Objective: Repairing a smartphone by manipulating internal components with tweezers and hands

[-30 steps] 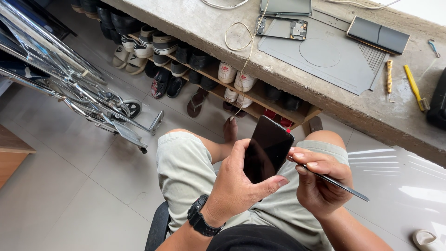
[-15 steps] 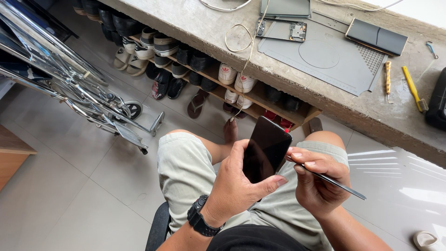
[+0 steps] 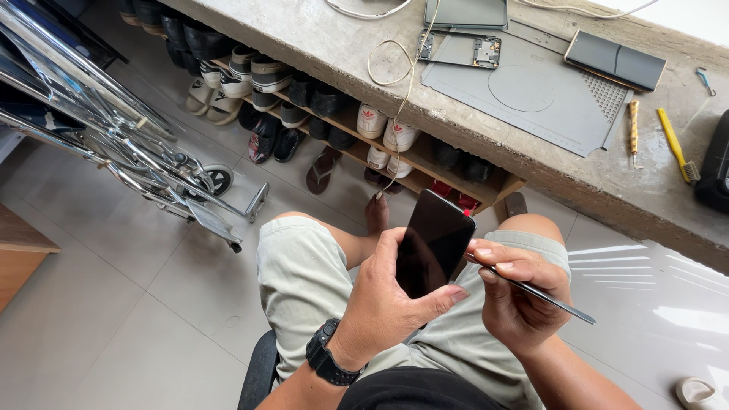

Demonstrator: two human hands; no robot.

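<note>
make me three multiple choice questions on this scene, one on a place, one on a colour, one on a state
1. Where does the grey work mat lie?
A. on the concrete bench
B. on the floor tiles
C. on the person's lap

2. What colour is the handle of the brush at the bench's right end?
A. red
B. yellow
C. blue

3. What is the state of the phone in the left hand?
A. screen lit
B. screen dark
C. lying flat on the bench

Answers:
1. A, the mat lies flat on the concrete bench, above the shelf of shoes.
2. B, the brush's handle is plainly yellow against the grey concrete.
3. B, the screen is black and shows only reflections, held up over the lap while the right hand holds a thin metal tool beside its edge.
</note>
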